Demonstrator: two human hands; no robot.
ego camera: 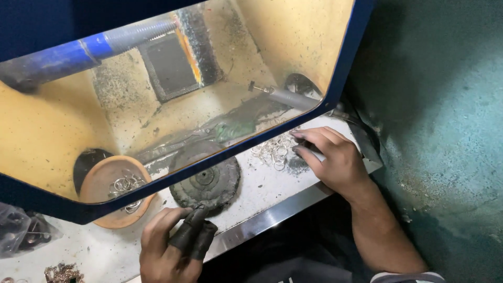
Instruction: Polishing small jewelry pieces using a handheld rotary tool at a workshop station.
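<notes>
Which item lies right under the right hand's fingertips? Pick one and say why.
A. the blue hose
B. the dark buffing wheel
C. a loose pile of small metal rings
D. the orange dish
C: the right hand reaches its fingertips to the loose metal rings on the white bench.

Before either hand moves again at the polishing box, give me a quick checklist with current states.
1. Left hand fingers covered: ok, dark finger guards on two.
2. Left hand holding a ring: cannot tell.
3. Right hand at the loose rings: ok, fingertips touching the pile.
4. Right hand guarded: not ok, bare.
5. Buffing wheel spinning: cannot tell.
6. Orange dish upright, with rings in it: ok.
</notes>
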